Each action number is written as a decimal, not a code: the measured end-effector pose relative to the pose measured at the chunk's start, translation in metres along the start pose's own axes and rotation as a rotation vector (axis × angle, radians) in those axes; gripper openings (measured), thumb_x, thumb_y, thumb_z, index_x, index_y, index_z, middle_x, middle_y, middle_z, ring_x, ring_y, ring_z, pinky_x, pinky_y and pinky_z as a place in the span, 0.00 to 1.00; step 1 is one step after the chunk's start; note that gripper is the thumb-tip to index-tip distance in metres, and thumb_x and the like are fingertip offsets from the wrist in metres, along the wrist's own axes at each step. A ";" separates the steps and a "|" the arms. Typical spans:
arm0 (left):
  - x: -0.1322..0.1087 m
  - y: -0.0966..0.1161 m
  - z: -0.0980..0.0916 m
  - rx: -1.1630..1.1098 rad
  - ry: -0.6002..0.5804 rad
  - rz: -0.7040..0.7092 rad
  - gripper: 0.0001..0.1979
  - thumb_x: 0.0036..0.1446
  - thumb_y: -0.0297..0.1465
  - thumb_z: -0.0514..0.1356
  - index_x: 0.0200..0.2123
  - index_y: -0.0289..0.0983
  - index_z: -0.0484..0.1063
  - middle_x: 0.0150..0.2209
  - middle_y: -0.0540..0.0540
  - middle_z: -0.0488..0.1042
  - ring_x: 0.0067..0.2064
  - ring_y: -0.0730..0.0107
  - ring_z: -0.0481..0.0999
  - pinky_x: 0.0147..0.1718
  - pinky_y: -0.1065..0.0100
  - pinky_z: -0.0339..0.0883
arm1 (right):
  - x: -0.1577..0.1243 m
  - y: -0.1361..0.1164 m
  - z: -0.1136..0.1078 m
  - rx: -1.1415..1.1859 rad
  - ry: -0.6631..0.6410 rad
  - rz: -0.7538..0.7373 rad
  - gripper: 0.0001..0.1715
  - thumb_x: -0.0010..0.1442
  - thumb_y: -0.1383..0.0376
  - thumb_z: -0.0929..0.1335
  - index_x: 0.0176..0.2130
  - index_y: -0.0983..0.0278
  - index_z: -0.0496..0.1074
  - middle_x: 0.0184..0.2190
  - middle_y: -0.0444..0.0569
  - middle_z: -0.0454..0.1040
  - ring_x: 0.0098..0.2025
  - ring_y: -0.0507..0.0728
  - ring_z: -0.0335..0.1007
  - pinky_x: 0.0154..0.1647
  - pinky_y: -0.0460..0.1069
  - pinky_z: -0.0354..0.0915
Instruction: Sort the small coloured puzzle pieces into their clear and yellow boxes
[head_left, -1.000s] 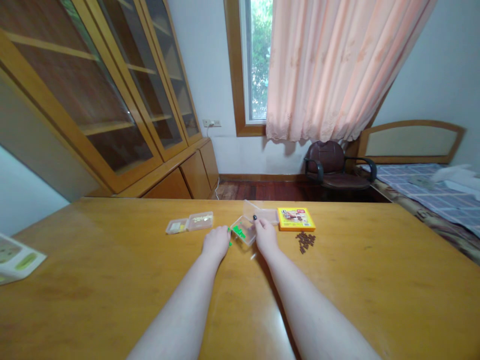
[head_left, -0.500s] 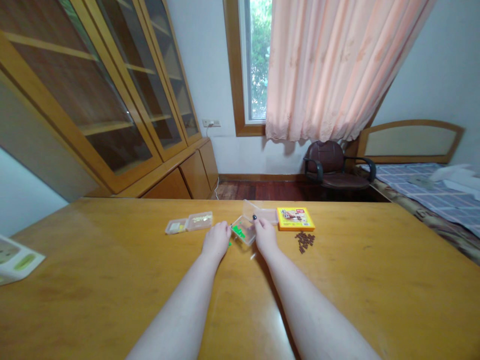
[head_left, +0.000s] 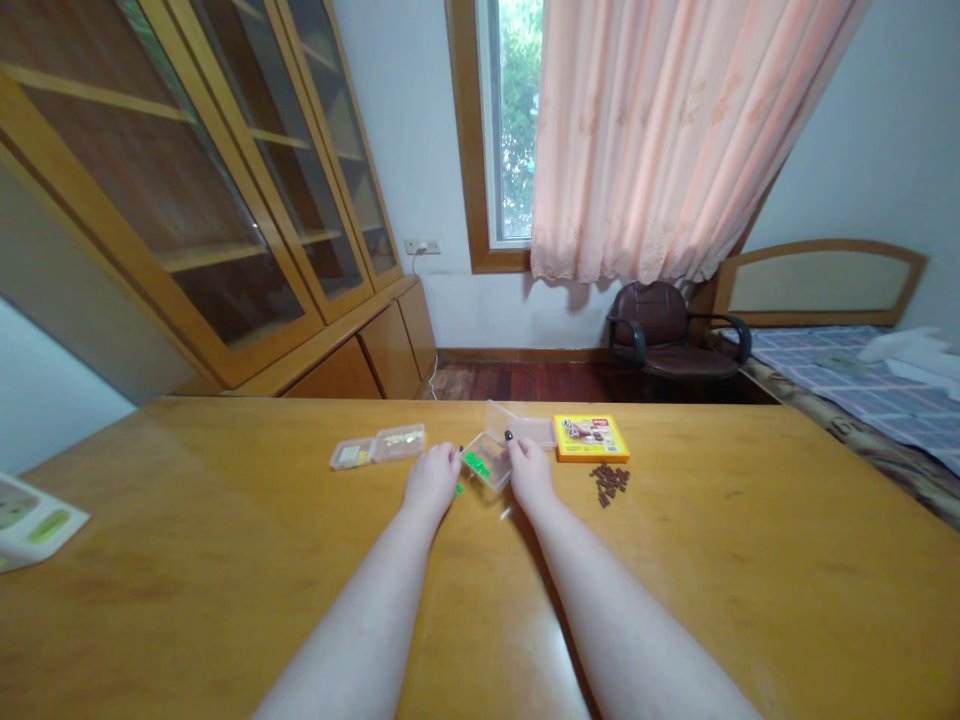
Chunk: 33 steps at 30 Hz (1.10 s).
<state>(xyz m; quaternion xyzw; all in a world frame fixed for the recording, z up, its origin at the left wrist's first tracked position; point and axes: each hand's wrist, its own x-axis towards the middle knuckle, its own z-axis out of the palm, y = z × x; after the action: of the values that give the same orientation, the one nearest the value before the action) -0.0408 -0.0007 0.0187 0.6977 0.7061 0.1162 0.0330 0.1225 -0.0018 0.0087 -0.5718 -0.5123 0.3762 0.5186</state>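
Note:
My right hand [head_left: 531, 474] grips the right side of a small clear plastic box [head_left: 496, 466], thumb over its rim. The box is tilted, and small bright green pieces [head_left: 476, 463] lie at its left end. Its clear lid [head_left: 504, 416] stands raised behind it. Close by the box's left corner is my left hand [head_left: 433, 477], fingers curled together; what they hold, if anything, is hidden. More green pieces [head_left: 458, 489] show beside that hand, on the table. A small white piece [head_left: 505, 513] lies just in front of the box.
On the wooden table [head_left: 675, 600], an open clear box [head_left: 399, 441] with pale pieces is to the left. A yellow printed box [head_left: 592, 438] and a pile of brown pieces [head_left: 610, 483] sit at right. A white power strip [head_left: 37, 522] is at the far left edge.
A few more green pieces now show on the table beside my left hand, which has shifted very slightly. My right hand and the clear box stay in place.

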 end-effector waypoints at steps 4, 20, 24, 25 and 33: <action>0.000 0.000 -0.001 -0.002 0.000 0.008 0.16 0.63 0.35 0.44 0.31 0.37 0.68 0.33 0.44 0.73 0.34 0.67 0.71 0.29 0.69 0.56 | 0.000 0.000 0.000 0.004 0.000 0.000 0.18 0.55 0.56 0.59 0.25 0.64 0.68 0.24 0.47 0.73 0.29 0.55 0.67 0.31 0.47 0.58; 0.000 -0.001 0.002 -0.053 -0.018 -0.002 0.15 0.61 0.35 0.46 0.30 0.38 0.68 0.32 0.45 0.73 0.33 0.68 0.70 0.27 0.69 0.54 | 0.000 -0.001 0.000 0.006 0.015 -0.002 0.18 0.55 0.56 0.59 0.24 0.64 0.68 0.24 0.48 0.73 0.29 0.55 0.67 0.31 0.47 0.58; 0.000 -0.001 0.001 -0.052 -0.031 -0.003 0.14 0.61 0.35 0.46 0.29 0.37 0.67 0.31 0.45 0.73 0.32 0.68 0.71 0.27 0.70 0.54 | -0.001 -0.001 -0.001 -0.001 0.011 0.005 0.17 0.55 0.57 0.59 0.25 0.64 0.68 0.24 0.48 0.73 0.29 0.55 0.67 0.31 0.47 0.58; 0.000 -0.001 0.001 -0.050 -0.038 -0.005 0.14 0.61 0.35 0.46 0.29 0.37 0.68 0.32 0.45 0.73 0.33 0.68 0.71 0.27 0.70 0.54 | 0.000 -0.001 -0.001 -0.007 0.012 0.002 0.17 0.55 0.57 0.59 0.25 0.64 0.68 0.24 0.47 0.73 0.29 0.55 0.66 0.31 0.46 0.58; -0.001 0.000 -0.001 -0.054 -0.062 -0.013 0.12 0.60 0.34 0.48 0.30 0.37 0.67 0.32 0.45 0.73 0.34 0.68 0.71 0.29 0.70 0.55 | 0.000 0.000 -0.001 -0.024 0.013 -0.033 0.20 0.56 0.55 0.59 0.24 0.63 0.68 0.23 0.47 0.72 0.30 0.55 0.66 0.31 0.46 0.57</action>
<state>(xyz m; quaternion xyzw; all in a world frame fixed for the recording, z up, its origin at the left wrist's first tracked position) -0.0409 -0.0013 0.0194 0.6951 0.7061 0.1131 0.0742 0.1230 -0.0017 0.0090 -0.5720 -0.5227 0.3576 0.5213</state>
